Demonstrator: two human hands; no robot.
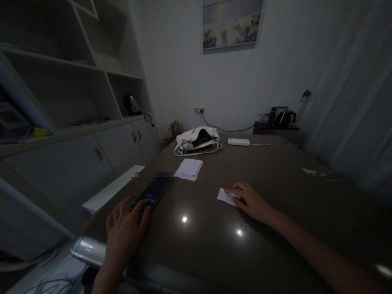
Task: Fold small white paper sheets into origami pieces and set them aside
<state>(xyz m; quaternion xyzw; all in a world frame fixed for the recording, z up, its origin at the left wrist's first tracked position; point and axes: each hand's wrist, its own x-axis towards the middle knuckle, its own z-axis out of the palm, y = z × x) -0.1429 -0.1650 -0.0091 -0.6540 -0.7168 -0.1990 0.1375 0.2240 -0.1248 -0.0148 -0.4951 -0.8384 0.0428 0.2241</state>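
Observation:
My left hand point(125, 228) rests on the near left of a dark glossy table point(275, 192), fingers spread, fingertips touching a black phone point(147, 197) with a lit screen. My right hand point(252, 201) lies flat on a small folded white paper point(226, 197) near the table's middle, fingers stretched over it. A stack of white paper sheets point(188, 168) lies further back between both hands.
A white handbag point(197, 140) and a white power bank point(239, 142) with a cable sit at the far end. Shelves and cabinets point(76, 134) line the left wall. A kettle set point(280, 117) stands on a side table; curtains hang at right.

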